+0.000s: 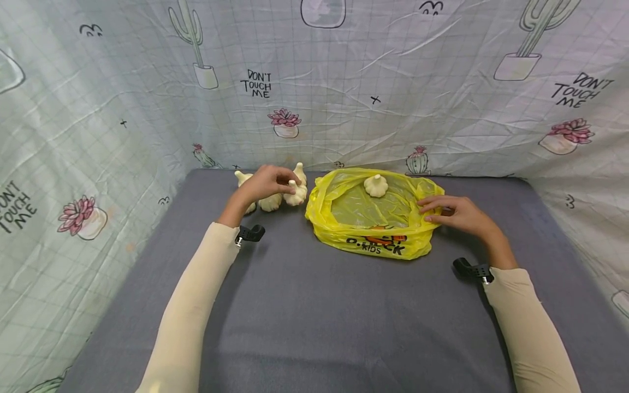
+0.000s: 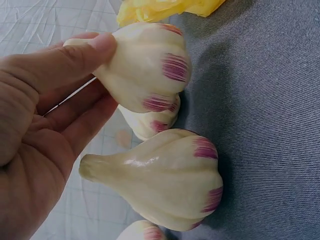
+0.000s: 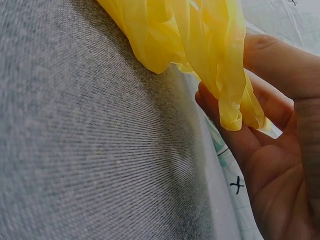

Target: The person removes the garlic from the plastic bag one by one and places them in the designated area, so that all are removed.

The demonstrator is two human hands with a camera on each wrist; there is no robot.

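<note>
My left hand pinches a cream garlic bulb by its neck, thumb on one side and fingers on the other. Purple streaks mark the bulb's base. Beside it in the left wrist view stands another garlic bulb, with more bulbs partly hidden. A yellow plastic bag sits with its mouth spread wide, and one garlic bulb lies inside toward the back. At the bag's right side, my right hand holds the rim; in the right wrist view the yellow plastic passes between thumb and fingers.
A grey cloth-covered table lies under everything. Printed fabric with cactus drawings hangs behind and along the sides. Near the left hand, other garlic bulbs stand at the table's back left. Each wrist wears a black camera mount.
</note>
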